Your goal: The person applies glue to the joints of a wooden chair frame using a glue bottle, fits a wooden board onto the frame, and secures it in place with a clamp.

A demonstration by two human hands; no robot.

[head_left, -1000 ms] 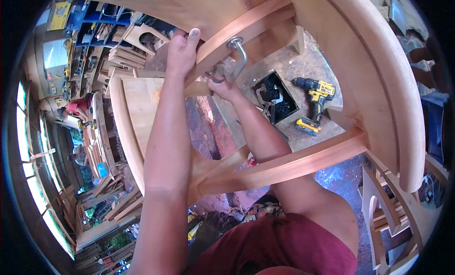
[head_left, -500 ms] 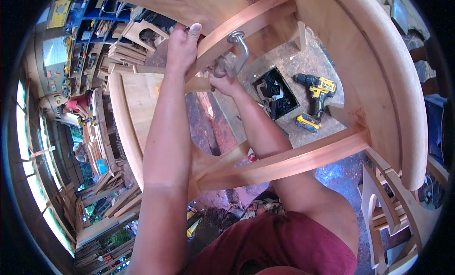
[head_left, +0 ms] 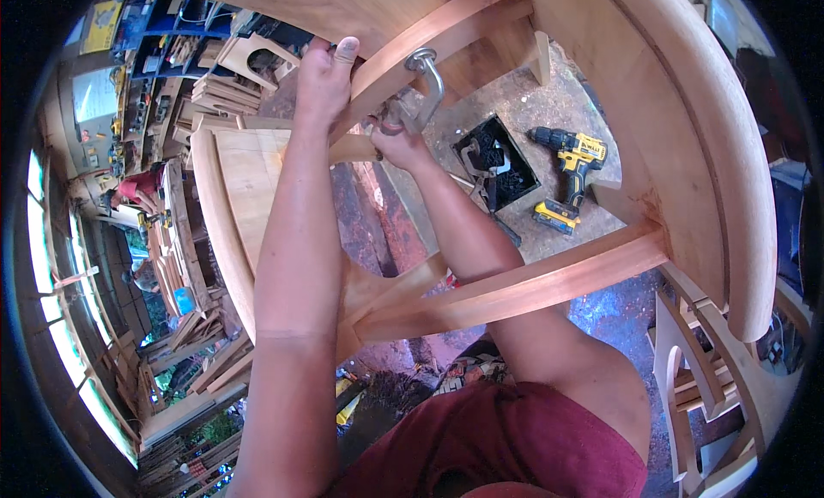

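The left hand [head_left: 324,82] rests against a curved reddish-brown wooden rail [head_left: 451,22] just right of it, thumb up, its hidden fingers leaving the grip unclear. Below it, the right hand [head_left: 396,144] is curled around the lower end of a silver C-shaped metal clamp [head_left: 439,93]; right of that hand lies a yellow-and-black cordless drill [head_left: 580,159].

From here I see a pale wooden frame [head_left: 515,285] of broad panels with rounded edges, joined by curved rails. A bent, silvery metal clamp [head_left: 434,88] sits at its far rail [head_left: 386,72], round pad against the wood, lower end hard to make out.
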